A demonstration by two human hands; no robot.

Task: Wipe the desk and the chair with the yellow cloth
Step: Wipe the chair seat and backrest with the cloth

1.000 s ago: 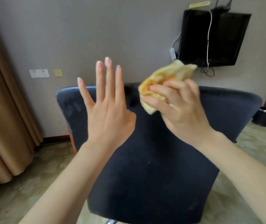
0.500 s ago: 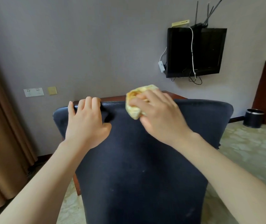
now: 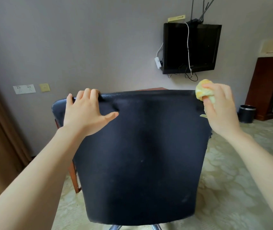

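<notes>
Right hand (image 3: 219,112) pinches the yellow cloth (image 3: 202,92) bunched into a wad, thumb and fingers curled round it. The wad touches the top right corner of the chair (image 3: 140,155) back, and a loose tail of cloth hangs out below the hand, just beside the chair's right edge. Left hand (image 3: 84,112) grips the chair's top edge near its left corner, fingers hooked over the rim, thumb spread flat on the rear face. Desk (image 3: 150,89) shows only as a brown sliver above the chair's top edge, plus what looks like its wooden leg (image 3: 74,176) low at the chair's left. Its surface is hidden, so can't tell if it's wiped. Risks, judged: the wad sits right at the corner, partly off the chair, so an outward stroke likely slides into air and cleans nothing. Better to head inward along the top edge or down the back. A bunched wad means a small contact patch, so strips are easily left unwiped. Pale specks (image 3: 141,161) on the rear face, at the lower middle and lower right of the chair, look easy to miss. Chrome base (image 3: 115,227) peeks out under the chair and looks like a swivel type, so sideways wiping force could spin or roll it. The left-hand hold is the only brace; if it loosens, the chair turns away. The hanging tail could catch on the chair's right edge and drag the wad out of the pinch. Chair front and seat aren't visible from behind, so can't judge them.
</notes>
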